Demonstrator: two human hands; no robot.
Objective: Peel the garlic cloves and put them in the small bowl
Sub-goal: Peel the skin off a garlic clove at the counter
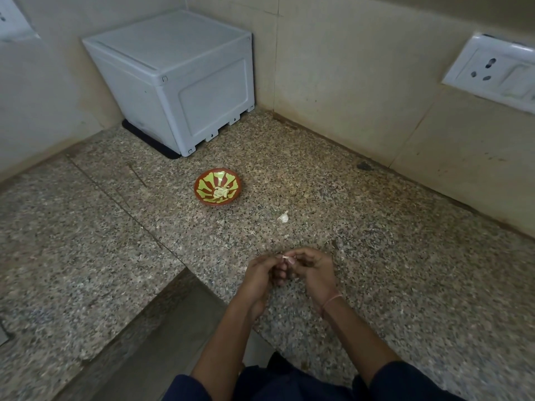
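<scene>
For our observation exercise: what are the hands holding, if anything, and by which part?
A garlic clove, pinched at either end by fingertips of the left hand and right hand.

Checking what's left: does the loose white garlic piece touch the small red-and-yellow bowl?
Apart: head view shows bare speckled counter between the white garlic piece and red-and-yellow bowl.

Only a white sliver to see of the garlic clove [287,257], otherwise covered by the fingers [302,254] pinching it. Too small to count: the peeled cloves [221,192] in the bowl [201,183]. Cannot tell clove from peel in the white bit [283,217] on the desk [376,256]. Cut by the right edge: the wall socket [489,69].
</scene>
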